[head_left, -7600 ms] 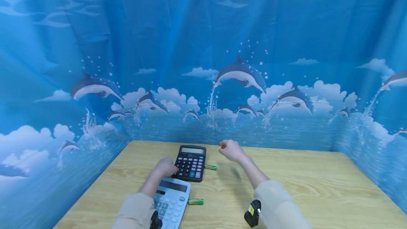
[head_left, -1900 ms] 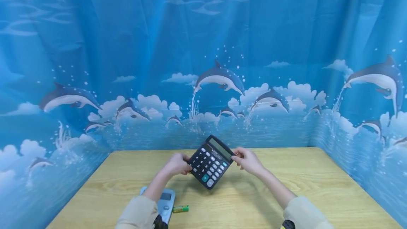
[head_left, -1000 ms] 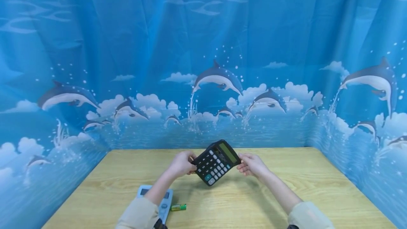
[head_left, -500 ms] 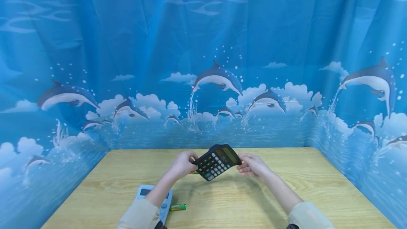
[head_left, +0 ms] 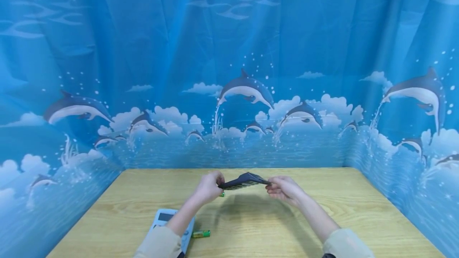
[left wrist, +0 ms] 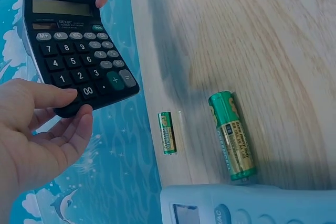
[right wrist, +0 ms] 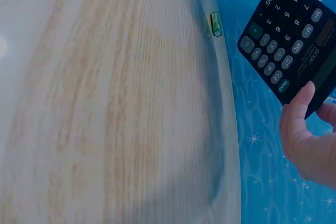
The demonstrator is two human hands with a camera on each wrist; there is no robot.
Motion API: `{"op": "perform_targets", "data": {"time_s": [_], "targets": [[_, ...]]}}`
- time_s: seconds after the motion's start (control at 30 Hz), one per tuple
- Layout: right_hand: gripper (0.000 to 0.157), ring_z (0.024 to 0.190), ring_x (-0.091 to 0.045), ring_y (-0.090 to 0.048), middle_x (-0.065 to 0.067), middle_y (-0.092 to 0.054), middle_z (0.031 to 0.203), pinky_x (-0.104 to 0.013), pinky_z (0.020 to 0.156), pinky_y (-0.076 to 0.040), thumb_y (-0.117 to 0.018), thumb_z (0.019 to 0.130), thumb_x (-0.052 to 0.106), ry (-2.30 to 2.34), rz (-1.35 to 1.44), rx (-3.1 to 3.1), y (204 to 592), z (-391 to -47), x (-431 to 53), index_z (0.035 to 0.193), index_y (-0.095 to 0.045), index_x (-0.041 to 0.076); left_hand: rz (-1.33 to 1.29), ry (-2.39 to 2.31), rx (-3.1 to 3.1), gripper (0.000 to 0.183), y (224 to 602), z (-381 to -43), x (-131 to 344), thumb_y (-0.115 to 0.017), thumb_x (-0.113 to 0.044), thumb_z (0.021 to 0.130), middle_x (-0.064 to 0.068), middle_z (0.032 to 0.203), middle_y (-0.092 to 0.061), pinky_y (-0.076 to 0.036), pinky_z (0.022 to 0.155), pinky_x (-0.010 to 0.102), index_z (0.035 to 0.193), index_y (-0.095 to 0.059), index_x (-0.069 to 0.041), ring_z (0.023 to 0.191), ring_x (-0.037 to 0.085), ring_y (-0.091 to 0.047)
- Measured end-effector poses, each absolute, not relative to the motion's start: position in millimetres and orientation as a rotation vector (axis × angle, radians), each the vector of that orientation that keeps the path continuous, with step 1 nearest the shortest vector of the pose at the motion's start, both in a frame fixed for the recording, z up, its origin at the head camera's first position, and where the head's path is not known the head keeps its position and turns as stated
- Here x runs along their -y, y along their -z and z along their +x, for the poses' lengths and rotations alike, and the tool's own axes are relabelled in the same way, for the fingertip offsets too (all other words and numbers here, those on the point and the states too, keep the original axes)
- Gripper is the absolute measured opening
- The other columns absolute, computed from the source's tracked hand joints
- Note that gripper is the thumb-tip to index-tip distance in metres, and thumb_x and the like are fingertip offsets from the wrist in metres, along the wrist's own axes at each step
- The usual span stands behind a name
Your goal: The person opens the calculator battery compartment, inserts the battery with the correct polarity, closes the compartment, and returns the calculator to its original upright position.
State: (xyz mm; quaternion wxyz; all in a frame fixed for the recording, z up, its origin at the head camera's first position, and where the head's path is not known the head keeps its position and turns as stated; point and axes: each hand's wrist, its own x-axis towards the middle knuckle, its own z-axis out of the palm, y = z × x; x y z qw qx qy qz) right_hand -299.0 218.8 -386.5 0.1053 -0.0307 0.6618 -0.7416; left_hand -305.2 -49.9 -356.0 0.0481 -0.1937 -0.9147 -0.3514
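Black calculator [head_left: 245, 180]: tipped further than half a second ago, nearly edge-on to the head camera, held above the table.
Left hand [head_left: 209, 187]: pinches its lower corner.
Right hand [head_left: 285, 189]: pinches its display-end corner.
Table [head_left: 263, 232]: bears the far green battery [left wrist: 167, 133], plus the near green battery [left wrist: 232, 136] just beside a light-blue calculator [head_left: 162, 217].

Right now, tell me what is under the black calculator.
Under the raised black calculator, the table shows a shadow. In the head view, a green battery pokes out below the left hand, which covers the rest.
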Motion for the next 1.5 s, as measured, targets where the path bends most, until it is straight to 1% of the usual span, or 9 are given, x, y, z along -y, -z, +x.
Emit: {"op": "perform_targets", "data": {"time_s": [0.2, 0.3, 0.43, 0.67, 0.87, 0.97, 1.17, 1.33, 1.5], "targets": [[0.046, 0.071, -0.013, -0.059, -0.013, -0.058, 0.088, -0.026, 0.075, -0.053, -0.047, 0.094, 0.008, 2.183, -0.053, -1.97, 392, -300, -218, 0.126, -0.029, -0.02, -0.588, 1.042, 2.788, 0.025, 360, -305, 50, -0.067, 0.011, 0.064, 0.003, 0.072, -0.055, -0.044, 0.059, 0.033, 0.082, -0.059, -0.004, 0.067, 0.019, -0.051], [0.049, 0.076, -0.016, -0.06, -0.014, -0.057, 0.091, -0.028, 0.079, -0.052, -0.047, 0.093, 0.005, 2.207, -0.054, -1.944, 393, -300, -218, 0.129, -0.025, -0.021, -0.577, 1.08, 2.81, 0.03, 360, -305, 50, -0.069, 0.01, 0.065, 0.008, 0.081, -0.061, -0.049, 0.066, 0.037, 0.092, -0.061, -0.001, 0.076, 0.025, -0.057], [0.051, 0.079, -0.017, -0.059, -0.015, -0.057, 0.095, -0.026, 0.076, -0.052, -0.045, 0.093, 0.001, 2.223, -0.072, -1.909, 392, -299, -219, 0.132, -0.02, -0.02, -0.57, 1.155, 2.856, 0.042, 359, -305, 49, -0.07, 0.008, 0.067, 0.016, 0.094, -0.063, -0.052, 0.074, 0.041, 0.107, -0.059, 0.004, 0.088, 0.033, -0.059], [0.048, 0.072, -0.014, -0.058, -0.01, -0.056, 0.09, -0.021, 0.065, -0.05, -0.045, 0.092, -0.002, 2.209, -0.07, -1.911, 390, -297, -219, 0.131, -0.023, -0.019, -0.602, 1.205, 2.977, 0.057, 359, -303, 47, -0.074, 0.005, 0.062, 0.018, 0.094, -0.063, -0.051, 0.078, 0.043, 0.115, -0.055, 0.011, 0.086, 0.03, -0.06], [0.045, 0.066, -0.011, -0.059, -0.009, -0.06, 0.083, -0.018, 0.059, -0.05, -0.05, 0.089, -0.002, 2.159, -0.064, -1.981, 391, -297, -220, 0.126, -0.031, -0.019, -0.57, 1.185, 3.081, 0.059, 360, -301, 46, -0.081, -0.01, 0.067, 0.022, 0.113, -0.059, -0.044, 0.09, 0.048, 0.117, -0.056, 0.011, 0.105, 0.036, -0.055], [0.043, 0.066, -0.012, -0.06, -0.009, -0.062, 0.082, -0.019, 0.058, -0.05, -0.053, 0.088, -0.001, 2.12, -0.048, -2.062, 393, -296, -219, 0.123, -0.036, -0.019, -0.533, 1.216, 3.115, 0.066, 359, -300, 46, -0.081, -0.019, 0.069, 0.023, 0.119, -0.056, -0.044, 0.089, 0.049, 0.121, -0.053, 0.01, 0.108, 0.038, -0.053], [0.045, 0.068, -0.016, -0.062, -0.014, -0.064, 0.087, -0.026, 0.059, -0.052, -0.059, 0.087, 0.002, 1.999, 0.037, -2.247, 398, -295, -215, 0.123, -0.041, -0.018, -0.534, 1.221, 3.108, 0.064, 361, -298, 46, -0.08, -0.026, 0.071, 0.02, 0.106, -0.061, -0.052, 0.073, 0.041, 0.118, -0.055, 0.011, 0.08, 0.024, -0.062], [0.048, 0.073, -0.02, -0.063, -0.019, -0.063, 0.093, -0.032, 0.064, -0.054, -0.059, 0.087, 0.004, 1.9, 0.062, -2.333, 401, -294, -213, 0.123, -0.038, -0.021, -0.56, 1.121, 3.077, 0.042, 367, -294, 40, -0.081, -0.024, 0.068, 0.01, 0.075, -0.064, -0.05, 0.057, 0.032, 0.095, -0.066, 0.006, 0.061, 0.018, -0.058], [0.046, 0.074, -0.021, -0.064, -0.02, -0.063, 0.093, -0.034, 0.067, -0.054, -0.061, 0.087, 0.003, 1.856, 0.145, -2.391, 405, -294, -216, 0.12, -0.041, -0.022, -0.447, 1.125, 3.112, 0.031, 370, -288, 31, -0.082, -0.022, 0.068, 0.003, 0.058, -0.052, -0.049, 0.058, 0.035, 0.079, -0.064, 0.001, 0.052, 0.016, -0.051]]}}
